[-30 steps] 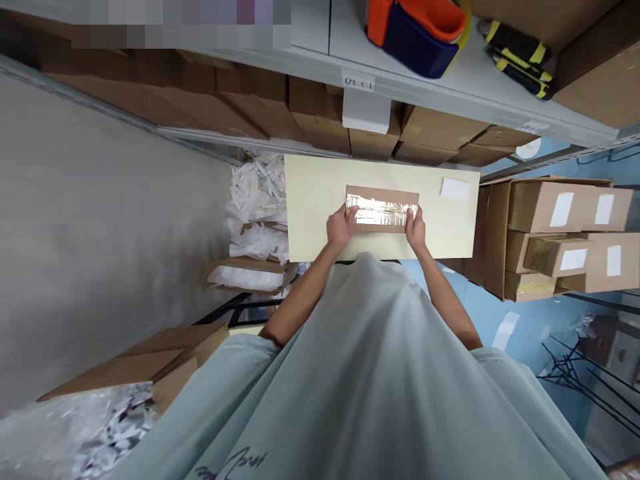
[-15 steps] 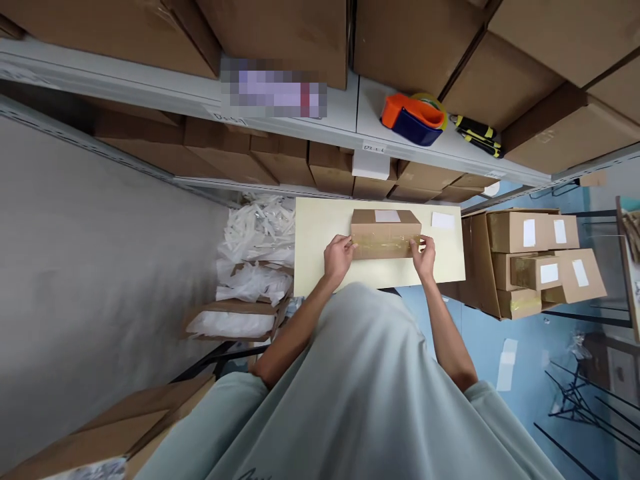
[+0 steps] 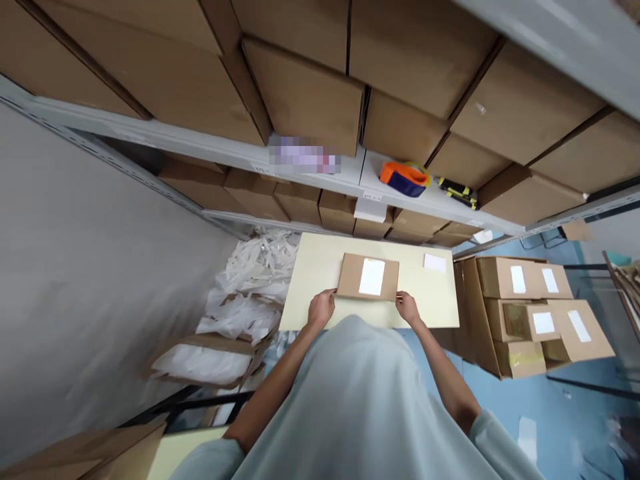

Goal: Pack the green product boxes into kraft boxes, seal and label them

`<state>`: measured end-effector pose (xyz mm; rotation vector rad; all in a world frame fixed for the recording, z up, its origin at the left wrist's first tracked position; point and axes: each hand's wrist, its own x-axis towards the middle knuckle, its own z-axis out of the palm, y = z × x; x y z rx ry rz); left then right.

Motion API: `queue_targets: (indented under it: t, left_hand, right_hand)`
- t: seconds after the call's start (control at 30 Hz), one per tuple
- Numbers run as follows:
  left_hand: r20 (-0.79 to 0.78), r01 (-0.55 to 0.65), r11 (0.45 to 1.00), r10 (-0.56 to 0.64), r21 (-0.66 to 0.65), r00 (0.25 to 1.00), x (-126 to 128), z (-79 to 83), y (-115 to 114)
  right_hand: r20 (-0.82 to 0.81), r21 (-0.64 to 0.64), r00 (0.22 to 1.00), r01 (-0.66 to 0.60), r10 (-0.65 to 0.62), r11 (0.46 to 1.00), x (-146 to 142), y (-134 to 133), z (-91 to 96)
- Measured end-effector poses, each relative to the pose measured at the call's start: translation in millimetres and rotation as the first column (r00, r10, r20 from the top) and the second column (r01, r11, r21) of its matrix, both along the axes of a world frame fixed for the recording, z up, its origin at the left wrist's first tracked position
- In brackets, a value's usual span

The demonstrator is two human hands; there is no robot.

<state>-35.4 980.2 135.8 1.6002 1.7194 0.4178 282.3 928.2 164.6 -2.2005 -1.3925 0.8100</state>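
A brown cardboard box (image 3: 345, 273) with a white label (image 3: 371, 277) on its upper face lies on a pale yellow table (image 3: 313, 267). At the box's near left corner, the fingers of my left hand (image 3: 321, 307) are closed on its edge. My right hand (image 3: 407, 307) holds the near right corner in the same way, fingertips pinched in at the side. The underside of the box and some of my fingertips are hidden. To the right on the tabletop lies a small white paper (image 3: 435, 263).
An orange and blue tape dispenser (image 3: 404, 179) and yellow-black cutters (image 3: 457, 191) sit on the shelf (image 3: 373, 177) among cardboard boxes. Right of the table, a large carton (image 3: 470, 313) holds several labelled boxes. White packing material (image 3: 260, 260) is heaped at left.
The box has turned so its labelled face shows upward; its taped side, which faced me, is out of sight. Both hands have moved with it to the near corners. My view has tilted up.
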Motion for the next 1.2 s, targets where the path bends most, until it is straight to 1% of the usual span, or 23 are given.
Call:
queue_targets:
  t: [0.07,0.1,0.13,0.17,0.23,0.27,0.3,0.33,0.37,0.4,0.43,0.47,0.5,0.57,0.7,0.83,0.9,0.97,1.0,1.03,1.07,1.13,1.2]
  left_hand:
    - [0.008,-0.064,0.995,0.064,0.075,0.998,9.0,15.2,20.1]
    - [0.029,-0.092,0.987,0.089,0.131,0.996,17.7,27.4,35.4]
    - [0.062,-0.111,0.974,0.100,0.199,0.993,29.3,43.3,53.7]
    - [0.106,-0.115,0.953,0.088,0.282,0.990,43.7,62.8,73.8]
    - [0.169,-0.104,0.875,0.026,0.473,0.985,78.7,110.4,115.1]
    - [0.178,-0.090,0.830,-0.012,0.551,0.984,97.9,136.5,133.6]
    - [0.179,-0.077,0.787,-0.043,0.613,0.983,117.2,162.3,149.1]
    - [0.171,-0.062,0.748,-0.070,0.660,0.983,135.6,186.4,160.9]
    - [0.157,-0.044,0.717,-0.092,0.696,0.983,152.3,207.3,168.4]
    - [0.145,-0.036,0.694,-0.099,0.719,0.984,166.9,224.1,171.5]
    - [0.136,-0.035,0.680,-0.096,0.732,0.986,178.8,235.9,170.4]
    - [0.128,-0.032,0.674,-0.093,0.738,0.987,187.9,242.8,165.7]
    - [0.120,-0.029,0.675,-0.090,0.737,0.989,194.4,244.8,157.9]
    - [0.110,-0.024,0.698,-0.079,0.716,0.991,200.9,237.9,136.0]
    - [0.111,-0.056,0.781,-0.018,0.622,0.994,201.3,208.0,85.6]
    - [0.160,-0.146,0.829,0.069,0.541,0.985,200.0,184.1,45.5]
    - [0.217,-0.210,0.832,0.111,0.514,0.970,199.3,173.1,27.7]
    - [0.290,-0.294,0.823,0.166,0.487,0.943,199.9,161.5,8.7]
    - [0.332,-0.340,0.813,0.194,0.472,0.923,201.2,155.7,-1.6]
    - [0.378,-0.386,0.801,0.218,0.458,0.900,203.3,150.2,-12.3]
    - [0.425,-0.425,0.788,0.232,0.446,0.875,206.1,145.2,-23.3]
    - [0.507,-0.469,0.773,0.225,0.427,0.832,213.3,136.8,-45.5]
    - [0.549,-0.483,0.774,0.214,0.408,0.808,220.4,130.1,-66.5]
  right_hand:
    - [0.060,0.102,0.996,-0.069,0.063,0.992,17.7,35.8,28.0]
    - [0.104,0.174,0.990,-0.108,0.090,0.979,26.0,60.8,47.2]
    - [0.193,0.268,0.971,-0.188,0.138,0.945,32.4,89.5,69.8]
    - [0.289,0.354,0.940,-0.280,0.180,0.892,36.4,120.5,94.9]
    - [0.442,0.443,0.865,-0.440,0.237,0.781,35.7,183.2,148.2]
    - [0.506,0.435,0.824,-0.501,0.257,0.749,31.6,212.0,173.7]
    - [0.561,0.390,0.783,-0.537,0.270,0.748,25.7,237.4,196.9]
    - [0.605,0.309,0.744,-0.547,0.283,0.778,19.0,258.8,216.8]
    - [0.633,0.196,0.710,-0.533,0.309,0.823,12.3,276.1,232.8]
    - [0.645,0.077,0.683,-0.505,0.343,0.860,6.3,289.2,244.7]
    - [0.645,-0.021,0.665,-0.478,0.377,0.878,1.7,298.8,252.7]
    - [0.637,-0.096,0.654,-0.459,0.409,0.883,-1.1,305.4,257.5]
    - [0.626,-0.144,0.647,-0.453,0.435,0.880,-2.2,309.7,259.7]
    - [0.607,-0.182,0.636,-0.473,0.477,0.862,0.7,314.2,259.6]
    - [0.582,-0.212,0.603,-0.535,0.546,0.818,17.0,318.4,256.3]
    - [0.577,-0.165,0.585,-0.601,0.571,0.782,35.1,314.6,249.1]
    - [0.569,-0.074,0.604,-0.638,0.558,0.766,45.0,299.0,235.9]
    - [0.477,0.122,0.685,-0.673,0.551,0.730,55.5,267.0,212.7]
    - [0.368,0.255,0.737,-0.666,0.567,0.701,60.2,244.4,197.8]
    - [0.213,0.371,0.778,-0.624,0.591,0.687,64.1,217.7,181.6]
    - [0.034,0.447,0.782,-0.569,0.622,0.691,66.6,187.9,164.8]
    - [-0.311,0.486,0.703,-0.461,0.639,0.743,66.7,124.8,133.5]
    - [-0.559,0.419,0.606,-0.383,0.567,0.823,60.5,67.0,109.5]
